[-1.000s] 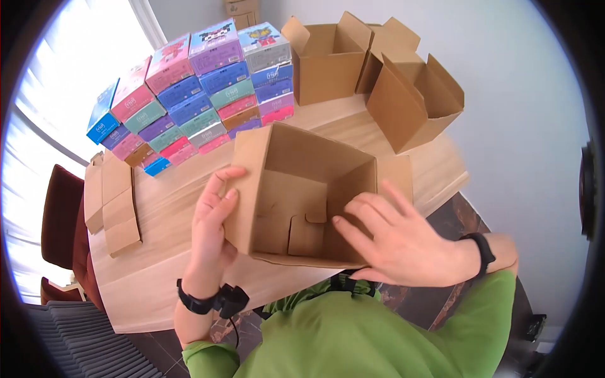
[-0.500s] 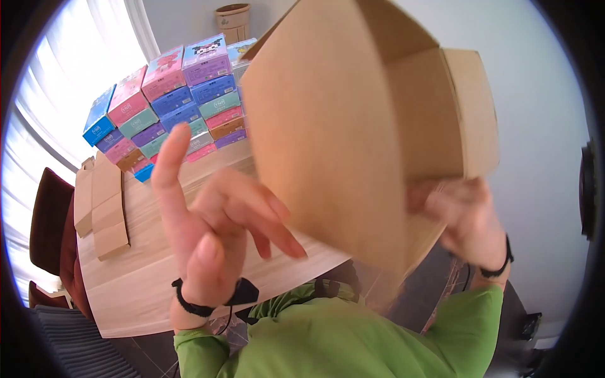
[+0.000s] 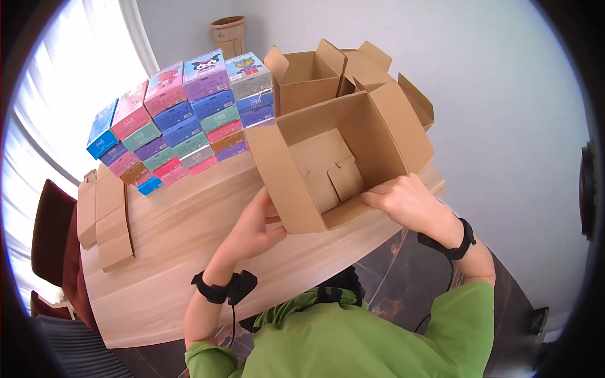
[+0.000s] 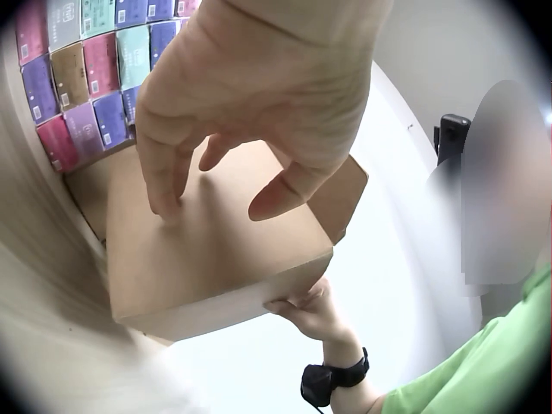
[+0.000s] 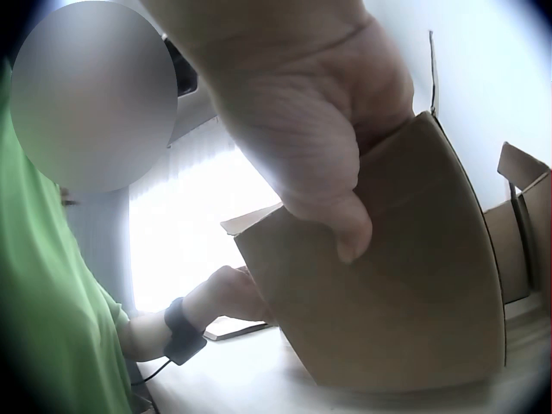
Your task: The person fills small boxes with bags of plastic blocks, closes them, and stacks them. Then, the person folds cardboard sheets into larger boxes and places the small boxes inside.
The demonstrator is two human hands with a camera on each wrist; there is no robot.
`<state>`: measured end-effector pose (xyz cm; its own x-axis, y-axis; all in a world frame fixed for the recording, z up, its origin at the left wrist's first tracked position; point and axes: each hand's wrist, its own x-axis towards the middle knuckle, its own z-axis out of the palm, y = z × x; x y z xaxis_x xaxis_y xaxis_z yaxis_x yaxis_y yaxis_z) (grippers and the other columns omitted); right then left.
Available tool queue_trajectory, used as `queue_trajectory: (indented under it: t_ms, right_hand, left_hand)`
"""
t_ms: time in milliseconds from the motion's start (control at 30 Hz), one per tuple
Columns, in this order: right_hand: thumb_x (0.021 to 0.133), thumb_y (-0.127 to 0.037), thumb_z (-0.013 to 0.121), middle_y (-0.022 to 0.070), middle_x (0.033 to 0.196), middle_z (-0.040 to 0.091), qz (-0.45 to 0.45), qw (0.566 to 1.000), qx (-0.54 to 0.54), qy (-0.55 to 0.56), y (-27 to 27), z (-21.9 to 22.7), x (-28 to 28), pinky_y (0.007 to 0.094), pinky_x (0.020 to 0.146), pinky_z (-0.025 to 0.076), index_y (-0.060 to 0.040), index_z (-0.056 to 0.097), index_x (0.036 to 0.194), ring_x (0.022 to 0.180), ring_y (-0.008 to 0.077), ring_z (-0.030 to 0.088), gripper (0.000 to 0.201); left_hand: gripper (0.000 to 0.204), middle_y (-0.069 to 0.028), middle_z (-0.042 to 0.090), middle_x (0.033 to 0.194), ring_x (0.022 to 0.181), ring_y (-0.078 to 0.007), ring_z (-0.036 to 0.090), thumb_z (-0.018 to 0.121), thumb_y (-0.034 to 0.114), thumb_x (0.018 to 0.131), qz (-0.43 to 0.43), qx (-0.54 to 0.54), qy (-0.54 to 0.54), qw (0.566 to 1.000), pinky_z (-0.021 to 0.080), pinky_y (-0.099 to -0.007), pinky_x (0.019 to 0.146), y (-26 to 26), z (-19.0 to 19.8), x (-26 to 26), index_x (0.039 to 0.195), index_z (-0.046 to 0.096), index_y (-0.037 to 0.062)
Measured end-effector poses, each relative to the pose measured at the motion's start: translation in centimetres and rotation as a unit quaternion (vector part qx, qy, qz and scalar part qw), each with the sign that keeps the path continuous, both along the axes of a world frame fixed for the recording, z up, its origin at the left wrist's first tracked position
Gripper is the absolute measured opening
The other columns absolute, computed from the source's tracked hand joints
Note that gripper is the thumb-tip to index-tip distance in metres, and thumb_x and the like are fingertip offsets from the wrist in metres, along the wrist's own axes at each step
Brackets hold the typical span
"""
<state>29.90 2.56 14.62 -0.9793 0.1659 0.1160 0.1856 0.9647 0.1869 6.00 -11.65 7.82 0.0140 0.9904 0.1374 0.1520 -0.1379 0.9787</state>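
An open cardboard box [image 3: 331, 120] is tilted toward me over the near side of the table, flaps folded outward and its interlocked bottom showing inside. My right hand [image 3: 408, 203] grips its near wall; in the right wrist view, the thumb lies against the outside of the cardboard box [image 5: 397, 302]. My left hand [image 3: 252, 227] is beside the box's left flap, its fingers partly hidden behind it. In the left wrist view, the fingers of the left hand [image 4: 259, 95] are loosely spread, with fingertips close against the box's side.
Several colourful toy boxes [image 3: 183, 129] are stacked at the back left of the table [image 3: 189, 258]. Behind the held box stand more open cardboard boxes [image 3: 309, 91]. A flattened carton [image 3: 107, 214] lies at the left edge, near a dark red chair [image 3: 50, 233].
The box was lifted and swung round by the right hand, then lowered again toward the table. My left hand came off it, hung apart with fingers spread, and is now back at its left side.
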Motion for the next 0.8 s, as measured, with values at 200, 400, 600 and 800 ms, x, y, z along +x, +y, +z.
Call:
queue_trajectory:
  t_ms: [200,400,600,800]
  right_hand:
    - [0.065,-0.005,0.053,0.0033,0.062,0.054,-0.003,0.993,0.028,0.117,1.0,1.3,0.3,0.0310,0.048,0.044,-0.0070,0.061,0.079,0.063,0.0192,0.059,0.016]
    - [0.065,0.005,0.053,0.0158,0.066,0.059,-0.076,0.983,-0.071,0.151,3.7,1.2,-2.1,0.0366,0.053,0.045,-0.0019,0.065,0.082,0.060,0.0311,0.056,0.022]
    - [0.069,0.003,0.057,0.0155,0.070,0.060,-0.129,0.981,-0.121,0.083,5.1,0.0,-3.9,0.0371,0.060,0.046,0.0011,0.064,0.080,0.067,0.0335,0.057,0.013]
    - [0.070,0.000,0.057,0.0176,0.070,0.059,-0.086,0.986,-0.133,0.048,6.1,-0.8,-4.5,0.0389,0.058,0.046,-0.0021,0.065,0.080,0.067,0.0339,0.058,0.013]
  left_hand:
    - [0.078,-0.0134,0.030,0.134,0.122,-0.0278,0.036,0.049,-0.007,0.067,0.032,0.073,0.048,0.996,0.039,-0.0411,0.094,0.8,1.1,0.0,0.137,0.018,0.0073]
    - [0.065,-0.0124,0.036,0.128,0.119,-0.0269,0.039,0.045,-0.006,0.069,0.032,0.060,0.034,0.997,0.040,-0.0406,0.093,2.6,1.1,-0.8,0.131,0.032,0.0084]
    - [0.043,-0.0126,0.048,0.114,0.110,-0.0269,0.047,0.045,-0.004,0.071,0.055,0.008,0.081,0.995,0.043,-0.0389,0.089,2.4,1.1,-1.3,0.113,0.049,0.0035]
    - [0.028,-0.0151,0.056,0.092,0.092,-0.0303,0.053,0.049,-0.001,0.070,0.234,0.184,0.402,0.866,0.046,-0.0364,0.077,5.2,5.0,-4.5,0.097,0.057,0.0002]
